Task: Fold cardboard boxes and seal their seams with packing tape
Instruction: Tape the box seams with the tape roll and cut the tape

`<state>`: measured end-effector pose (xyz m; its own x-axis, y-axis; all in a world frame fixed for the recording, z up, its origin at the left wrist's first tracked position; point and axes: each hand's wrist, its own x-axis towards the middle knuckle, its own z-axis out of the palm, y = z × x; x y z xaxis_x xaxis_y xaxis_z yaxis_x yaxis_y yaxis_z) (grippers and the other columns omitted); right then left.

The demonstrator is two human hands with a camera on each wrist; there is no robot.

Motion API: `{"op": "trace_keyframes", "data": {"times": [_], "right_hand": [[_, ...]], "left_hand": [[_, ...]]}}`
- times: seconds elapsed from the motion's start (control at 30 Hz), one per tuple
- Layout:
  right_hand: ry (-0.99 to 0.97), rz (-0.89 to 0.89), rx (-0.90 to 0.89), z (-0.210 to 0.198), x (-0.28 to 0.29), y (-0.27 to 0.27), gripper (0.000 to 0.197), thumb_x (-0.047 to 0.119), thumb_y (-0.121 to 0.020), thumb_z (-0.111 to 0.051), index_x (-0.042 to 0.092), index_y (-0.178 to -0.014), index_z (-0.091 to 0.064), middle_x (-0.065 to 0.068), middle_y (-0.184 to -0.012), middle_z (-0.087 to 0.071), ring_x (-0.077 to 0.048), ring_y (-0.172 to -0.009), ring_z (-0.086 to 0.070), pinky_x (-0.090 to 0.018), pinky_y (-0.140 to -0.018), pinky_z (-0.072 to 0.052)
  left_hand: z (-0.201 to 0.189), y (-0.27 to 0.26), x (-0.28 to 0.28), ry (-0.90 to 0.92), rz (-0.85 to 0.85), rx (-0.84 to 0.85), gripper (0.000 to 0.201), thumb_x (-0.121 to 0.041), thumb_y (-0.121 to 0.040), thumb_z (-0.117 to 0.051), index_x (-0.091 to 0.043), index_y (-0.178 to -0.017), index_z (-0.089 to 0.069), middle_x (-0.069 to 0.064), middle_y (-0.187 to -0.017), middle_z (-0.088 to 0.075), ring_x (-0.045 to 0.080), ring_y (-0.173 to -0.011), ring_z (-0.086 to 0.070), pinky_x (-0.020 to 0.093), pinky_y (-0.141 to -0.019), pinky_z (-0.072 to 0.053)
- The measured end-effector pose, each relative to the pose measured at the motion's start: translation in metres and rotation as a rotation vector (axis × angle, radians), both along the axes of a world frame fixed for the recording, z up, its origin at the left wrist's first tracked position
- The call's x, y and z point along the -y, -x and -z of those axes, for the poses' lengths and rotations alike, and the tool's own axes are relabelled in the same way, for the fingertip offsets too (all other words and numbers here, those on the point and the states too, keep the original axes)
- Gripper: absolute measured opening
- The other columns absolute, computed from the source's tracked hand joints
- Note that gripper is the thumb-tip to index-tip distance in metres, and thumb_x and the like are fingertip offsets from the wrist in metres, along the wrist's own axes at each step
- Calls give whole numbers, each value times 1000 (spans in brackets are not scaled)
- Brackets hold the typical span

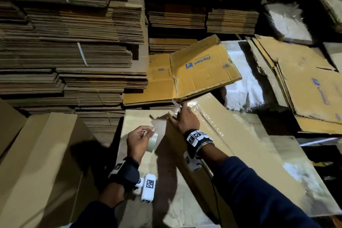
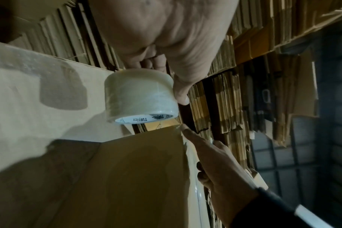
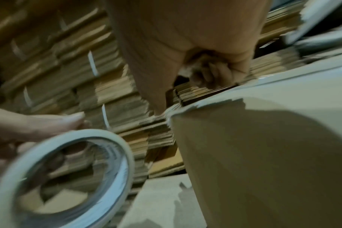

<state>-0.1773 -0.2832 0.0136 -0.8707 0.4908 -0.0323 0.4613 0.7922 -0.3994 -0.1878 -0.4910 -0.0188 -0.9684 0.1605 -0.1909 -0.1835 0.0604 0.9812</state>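
Note:
A large brown cardboard box (image 1: 231,153) lies tilted in front of me, with a glossy taped seam running along its top. My right hand (image 1: 180,114) is on its far top corner. In the right wrist view the fingers (image 3: 211,75) curl over the far edge and the thumb reaches down to the corner. A loose end of clear tape sticks up beside that corner. My left hand (image 1: 146,131) holds a roll of clear packing tape (image 1: 153,141) just left of the box. Fingers go through the core and the thumb lies on the roll (image 2: 140,95). The roll (image 3: 125,163) appears blurred in the right wrist view.
Tall stacks of flattened cartons (image 1: 74,52) wall off the back and left. A flattened carton with blue print (image 1: 199,68) lies just beyond the box. Another brown box (image 1: 42,153) stands at my left. More flat cartons (image 1: 305,83) and plastic bags (image 1: 244,83) lie to the right.

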Motion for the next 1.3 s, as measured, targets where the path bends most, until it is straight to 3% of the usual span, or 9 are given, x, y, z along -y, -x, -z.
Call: {"op": "trace_keyframes", "data": {"times": [0.13, 0.27, 0.5, 0.6, 0.77, 0.93, 1.07, 1.13, 1.3], "right_hand": [[241, 194, -212, -23, -32, -42, 31, 41, -102, -51, 19, -116, -33, -12, -100, -65, -37, -86, -66, -42, -72, -51], [440, 368, -300, -44, -101, -96, 30, 26, -100, -50, 14, -120, -30, -16, -99, -66, -35, -84, -62, -39, -75, -43], [530, 607, -358, -41, -232, -212, 26, 39, -105, -41, 15, -113, -36, -14, -106, -58, -32, -95, -55, -40, -84, -38], [615, 680, -367, -17, -299, -270, 40, 61, -86, -33, 25, -100, -45, -11, -99, -55, -27, -86, -53, -44, -82, -40], [695, 722, -330, 13, -386, -364, 22, 35, -96, -41, 17, -87, -50, -6, -73, -50, -21, -60, -43, -30, -55, -34], [825, 704, -194, 55, -441, -447, 18, 18, -103, -49, 20, -87, -56, 5, -73, -57, -6, -62, -52, -21, -52, -47], [738, 761, -32, 93, -468, -495, 12, 28, -77, -59, 17, -72, -57, -4, -72, -59, -22, -67, -57, -38, -75, -57], [650, 828, 91, 115, -480, -516, 17, 20, -79, -66, 12, -64, -64, -10, -68, -64, -31, -72, -62, -40, -73, -56], [639, 882, 162, 166, -485, -540, 7, 15, -77, -82, 11, -82, -80, -13, -84, -76, -32, -84, -72, -44, -83, -61]], "left_hand": [[-41, -3, -36, 10, 68, -120, 15, -15, -91, -80, -28, -85, -80, -8, -86, -80, 6, -80, -72, 30, -74, -54], [-88, -20, -91, -6, 158, -325, 17, -19, -96, -76, -13, -110, -80, -13, -100, -78, -4, -95, -72, 17, -88, -55], [-108, -93, -227, -20, 351, -514, 31, -32, -101, -66, -11, -120, -79, -1, -121, -76, 8, -116, -70, 38, -105, -55], [-103, -156, -297, 3, 404, -526, 30, -26, -104, -62, -12, -127, -75, 3, -131, -72, 11, -123, -66, 34, -108, -52], [-89, -273, -413, 120, 563, -494, 29, -20, -103, -63, -16, -131, -73, 8, -138, -68, 16, -128, -64, 30, -109, -50], [-61, -342, -509, 286, 642, -452, 31, -10, -93, -67, -17, -120, -79, 2, -137, -67, 23, -129, -61, 30, -103, -49], [-2, -382, -549, 540, 724, -381, 43, -8, -89, -61, -25, -126, -76, 9, -131, -69, 33, -123, -60, 39, -96, -54], [30, -397, -553, 645, 784, -381, 45, -10, -88, -61, -26, -128, -73, 12, -125, -72, 36, -120, -64, 43, -93, -56], [86, -420, -544, 785, 989, -462, 46, -5, -91, -62, -20, -134, -72, 15, -133, -70, 37, -126, -62, 46, -98, -55]]}}
